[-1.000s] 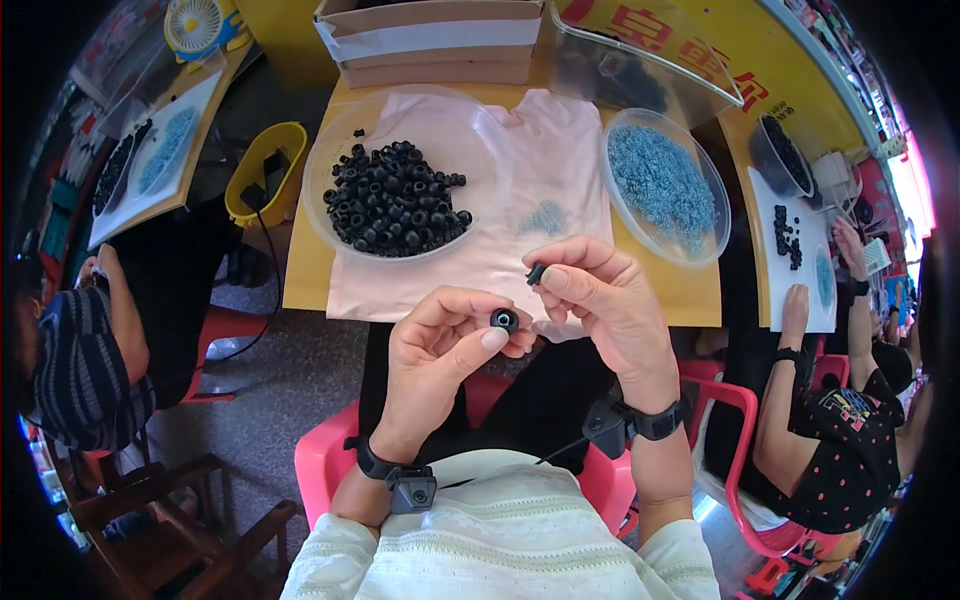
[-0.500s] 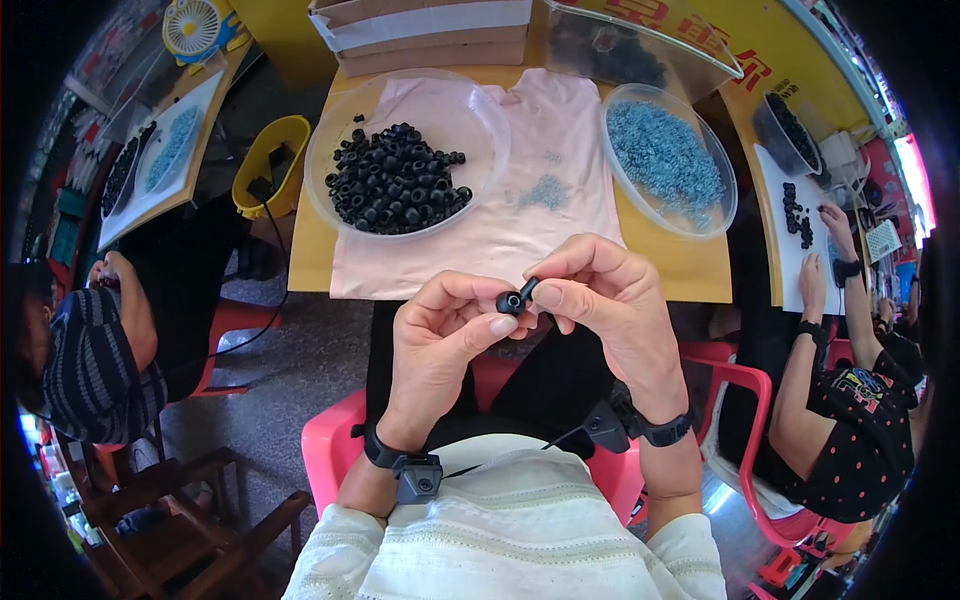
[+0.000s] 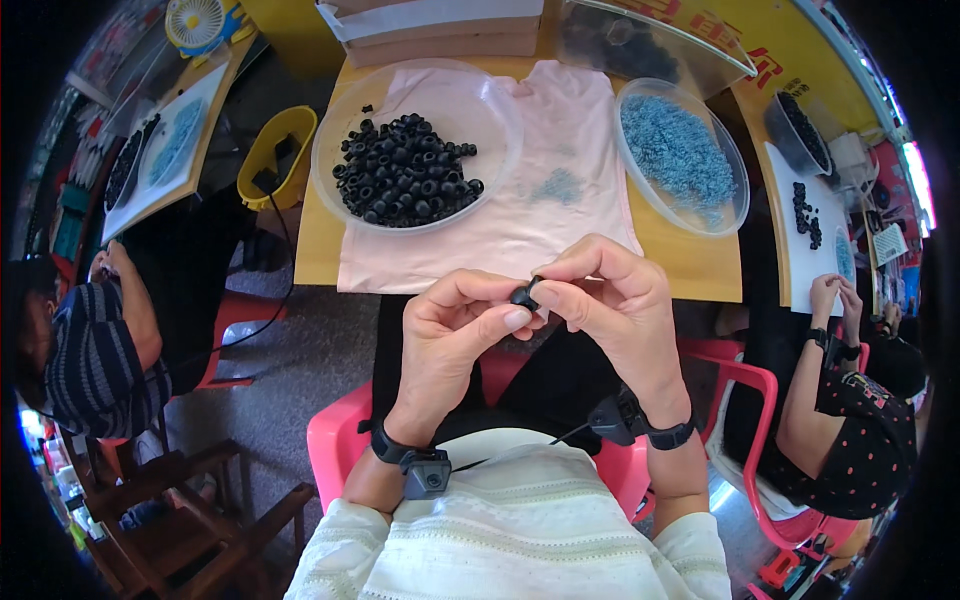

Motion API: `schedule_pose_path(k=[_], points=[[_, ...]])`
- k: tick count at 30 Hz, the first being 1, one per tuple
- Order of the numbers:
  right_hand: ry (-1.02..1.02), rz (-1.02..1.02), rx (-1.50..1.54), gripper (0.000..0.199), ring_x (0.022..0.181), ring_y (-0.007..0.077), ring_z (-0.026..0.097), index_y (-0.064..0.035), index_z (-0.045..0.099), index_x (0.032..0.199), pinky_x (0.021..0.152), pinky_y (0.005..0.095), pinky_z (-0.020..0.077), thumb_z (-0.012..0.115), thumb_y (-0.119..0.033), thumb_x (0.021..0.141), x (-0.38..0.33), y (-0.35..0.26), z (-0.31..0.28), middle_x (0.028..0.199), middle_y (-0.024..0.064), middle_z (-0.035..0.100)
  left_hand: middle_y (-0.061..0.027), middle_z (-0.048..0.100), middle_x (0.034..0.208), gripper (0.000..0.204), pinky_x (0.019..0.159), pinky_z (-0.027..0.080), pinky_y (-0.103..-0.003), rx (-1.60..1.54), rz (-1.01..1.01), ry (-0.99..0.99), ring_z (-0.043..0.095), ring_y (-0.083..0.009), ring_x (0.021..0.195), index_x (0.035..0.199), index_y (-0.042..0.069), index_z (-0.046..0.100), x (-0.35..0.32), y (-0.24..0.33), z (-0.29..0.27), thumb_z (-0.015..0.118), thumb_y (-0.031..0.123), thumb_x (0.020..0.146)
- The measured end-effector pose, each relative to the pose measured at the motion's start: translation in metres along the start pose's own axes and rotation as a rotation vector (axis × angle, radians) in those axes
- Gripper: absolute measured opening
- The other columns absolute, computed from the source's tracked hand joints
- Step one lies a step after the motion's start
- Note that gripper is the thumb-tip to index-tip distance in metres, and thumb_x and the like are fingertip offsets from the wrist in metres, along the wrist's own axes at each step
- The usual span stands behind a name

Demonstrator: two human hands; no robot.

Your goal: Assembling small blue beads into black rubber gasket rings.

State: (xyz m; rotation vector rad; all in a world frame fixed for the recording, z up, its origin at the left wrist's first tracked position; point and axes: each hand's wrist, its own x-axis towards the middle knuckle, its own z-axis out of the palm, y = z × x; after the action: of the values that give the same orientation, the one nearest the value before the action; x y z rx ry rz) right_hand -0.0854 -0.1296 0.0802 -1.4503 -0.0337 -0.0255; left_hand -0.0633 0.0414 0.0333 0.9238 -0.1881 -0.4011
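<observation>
Just beyond the lap, my left hand (image 3: 450, 330) pinches a small round black plastic part (image 3: 522, 296) between thumb and fingertips. My right hand (image 3: 615, 310) presses its thumb and forefinger against the part's right side, closed on a small black piece largely covered by the fingertips. Past the hands, a pink cloth (image 3: 470, 255) covers part of the table. On it stands a round clear tub (image 3: 498, 135) with many loose black parts (image 3: 410, 172). A small heap of pale blue bits (image 3: 558, 186) lies on the cloth, left of a clear oval dish (image 3: 739, 205) full of blue bits (image 3: 675, 145).
A cardboard box (image 3: 435, 38) and a clear bin (image 3: 650, 45) stand at the table's back. A yellow basket (image 3: 250, 170) is at the left. Co-workers sit on both sides, one in a striped top (image 3: 95, 360), another in a dotted top (image 3: 850, 450).
The right hand's black piece has come against the round part, which has turned in my left fingers. The view has shifted slightly. The right co-worker's hands have come together.
</observation>
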Motion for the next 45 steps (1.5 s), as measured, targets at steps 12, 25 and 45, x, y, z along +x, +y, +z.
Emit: schedule_pose_path(k=[12,25,45], points=[[0.081,-0.232,-0.406,0.01,0.068,0.0102,0.066,0.0039,0.066,0.096,0.057,0.021,0.0513,0.068,-0.002,0.087,-0.007,0.004,0.001,0.083,0.0078,0.065,-0.0133,0.069,0.095,0.017,0.076,0.057,-0.029,0.011,-0.049,-0.013,0.069,-0.018,0.086,0.107,-0.004,0.065,0.002,-0.007,0.0,0.064,-0.001,0.09],[0.034,0.036,0.033,0.014,0.071,0.0064,0.063,0.0025,0.066,0.103,0.059,0.0174,0.0488,0.065,-0.007,0.092,-0.007,0.008,-0.006,0.087,0.004,0.066,-0.0153,0.068,0.101,0.018,0.078,0.057,-0.03,0.006,-0.093,-0.027,0.069,-0.0202,0.089,0.109,-0.004,0.064,0.001,-0.005,0.002,0.062,-0.001,0.091],[0.066,-0.007,0.024,0.01,0.067,0.0043,0.062,0.0006,0.068,0.097,0.054,0.0155,0.0436,0.068,-0.006,0.09,-0.008,0.013,-0.007,0.082,0.0035,0.068,-0.0153,0.068,0.099,0.01,0.076,0.059,-0.029,-0.275,-0.216,-0.104,0.07,-0.0195,0.085,0.101,0.0,0.064,0.004,-0.015,-0.007,0.063,0.004,0.092]])
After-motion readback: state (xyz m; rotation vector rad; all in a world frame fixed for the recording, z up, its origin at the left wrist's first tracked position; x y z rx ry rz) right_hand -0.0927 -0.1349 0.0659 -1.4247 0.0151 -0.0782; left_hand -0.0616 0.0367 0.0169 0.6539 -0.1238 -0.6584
